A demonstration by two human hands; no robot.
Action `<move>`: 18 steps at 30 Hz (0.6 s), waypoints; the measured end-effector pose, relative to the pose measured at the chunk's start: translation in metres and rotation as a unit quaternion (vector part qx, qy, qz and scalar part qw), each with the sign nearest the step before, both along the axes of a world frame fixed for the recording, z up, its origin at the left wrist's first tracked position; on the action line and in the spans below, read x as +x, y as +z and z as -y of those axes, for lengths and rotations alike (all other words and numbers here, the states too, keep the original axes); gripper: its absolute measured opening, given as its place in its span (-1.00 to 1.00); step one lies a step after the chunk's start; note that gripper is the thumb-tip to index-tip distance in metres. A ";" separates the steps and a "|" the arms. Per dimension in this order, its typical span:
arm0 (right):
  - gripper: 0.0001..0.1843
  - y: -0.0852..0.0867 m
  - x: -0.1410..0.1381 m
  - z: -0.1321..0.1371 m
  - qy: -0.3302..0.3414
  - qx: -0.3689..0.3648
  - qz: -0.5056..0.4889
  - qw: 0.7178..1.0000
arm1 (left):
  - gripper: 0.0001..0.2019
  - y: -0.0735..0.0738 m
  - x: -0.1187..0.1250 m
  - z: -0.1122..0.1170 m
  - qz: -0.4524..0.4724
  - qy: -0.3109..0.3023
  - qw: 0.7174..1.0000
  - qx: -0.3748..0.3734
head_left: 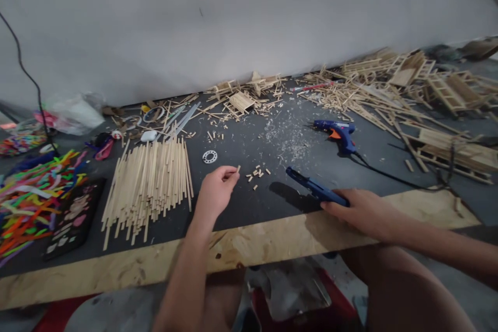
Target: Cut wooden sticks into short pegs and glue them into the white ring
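My left hand [216, 190] hovers over the dark tabletop and pinches a short wooden stick piece [238, 168] between thumb and fingers. Just right of it lie several small cut stick bits [257, 172]. My right hand [363, 211] rests at the table's front edge, fingers wrapped round the handle of a blue cutter tool [313, 188] that points up and left. A big bundle of long wooden sticks [150, 184] lies left of my left hand.
A blue glue gun [339, 134] with a black cord lies behind the cutter. Stick scraps and wooden frames [443, 91] crowd the back right. Colourful pipe cleaners [29, 194] and a dark tray [73, 218] sit at the left. A plywood strip [252, 246] edges the table.
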State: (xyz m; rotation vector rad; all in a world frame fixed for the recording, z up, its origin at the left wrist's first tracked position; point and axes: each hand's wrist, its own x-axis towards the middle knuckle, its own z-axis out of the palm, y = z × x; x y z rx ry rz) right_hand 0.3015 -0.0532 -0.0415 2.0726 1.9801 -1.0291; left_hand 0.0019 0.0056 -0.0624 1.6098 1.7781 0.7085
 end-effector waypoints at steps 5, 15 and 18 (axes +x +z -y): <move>-0.62 -0.003 0.000 -0.001 0.007 0.013 0.013 1.000 | -0.77 0.016 -0.044 -0.060 -0.170 0.096 0.977 0.087; -0.65 0.005 -0.004 -0.003 -0.004 0.010 0.009 1.000 | -0.74 0.026 -0.070 -0.151 -0.195 0.002 0.980 0.047; -0.65 0.005 -0.005 -0.003 -0.007 0.012 0.005 1.000 | -0.76 0.023 -0.065 -0.160 -0.146 -0.011 0.989 0.033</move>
